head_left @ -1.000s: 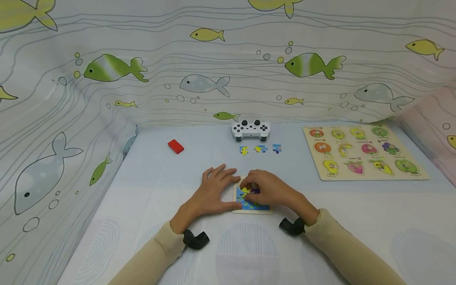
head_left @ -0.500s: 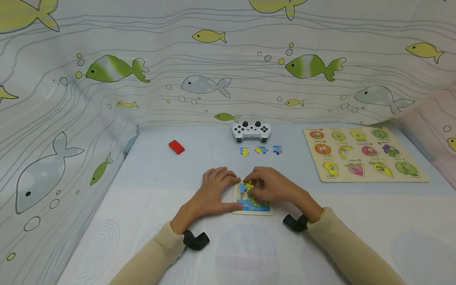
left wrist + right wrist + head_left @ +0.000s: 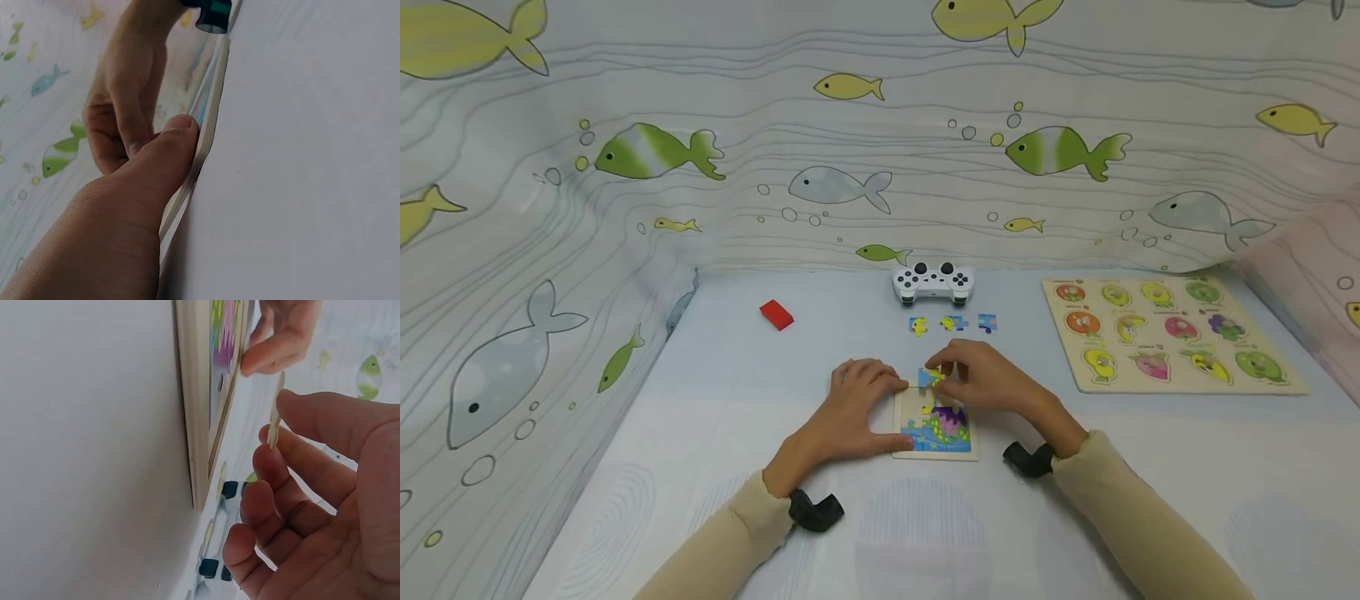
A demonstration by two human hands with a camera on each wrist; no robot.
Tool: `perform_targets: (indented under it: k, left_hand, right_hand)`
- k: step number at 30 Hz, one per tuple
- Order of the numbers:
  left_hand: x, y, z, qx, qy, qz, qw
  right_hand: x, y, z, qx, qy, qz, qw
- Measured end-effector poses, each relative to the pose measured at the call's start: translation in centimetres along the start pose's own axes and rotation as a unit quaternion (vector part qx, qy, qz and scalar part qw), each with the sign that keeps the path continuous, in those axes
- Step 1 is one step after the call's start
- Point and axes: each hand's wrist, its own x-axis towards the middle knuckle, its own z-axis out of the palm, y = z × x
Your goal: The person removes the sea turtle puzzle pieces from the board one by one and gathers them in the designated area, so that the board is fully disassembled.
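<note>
A small wooden-framed jigsaw puzzle (image 3: 936, 455) lies on the table, showing a purple and pink picture on blue, with bare board in its upper left part. My left hand (image 3: 855, 411) holds the left side of its frame, the thumb near the lower corner and the index finger at the upper corner. In the left wrist view the thumb (image 3: 169, 150) presses on the frame's edge. My right hand (image 3: 988, 379) pinches a blue and yellow puzzle piece (image 3: 927, 377) between thumb and fingertips, over the frame's top edge. The right wrist view shows this piece (image 3: 275, 415) edge-on, apart from the frame.
Three loose puzzle pieces (image 3: 953, 323) lie in a row beyond the hands, before a white game controller (image 3: 933, 284). A red block (image 3: 777, 315) sits at the back left. A fruit peg board (image 3: 1172, 337) lies on the right. Fish-printed cloth (image 3: 737, 192) rises behind.
My right hand has lifted the piece up from the puzzle and carried it toward the frame's far edge, uncovering the picture. The left hand stays at the frame. The head view has tilted slightly upward.
</note>
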Motion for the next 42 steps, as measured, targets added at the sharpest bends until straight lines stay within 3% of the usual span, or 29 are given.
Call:
perform_targets:
  k: [19, 28, 42]
  left_hand:
    - [-0.1, 0.2, -0.2, 0.003, 0.007, 0.016, 0.9998]
    - [0.0, 0.1, -0.1, 0.007, 0.009, 0.017, 0.9998]
    - [-0.1, 0.0, 0.1, 0.011, 0.005, 0.014, 0.9998]
  right_hand:
    - [4.5, 1.9, -0.3, -0.027, -0.044, 0.036, 0.998]
    - [5.4, 1.8, -0.3, -0.045, -0.044, 0.044, 0.997]
    - [5.6, 1.6, -0.5, -0.03, -0.038, 0.063, 0.9968]
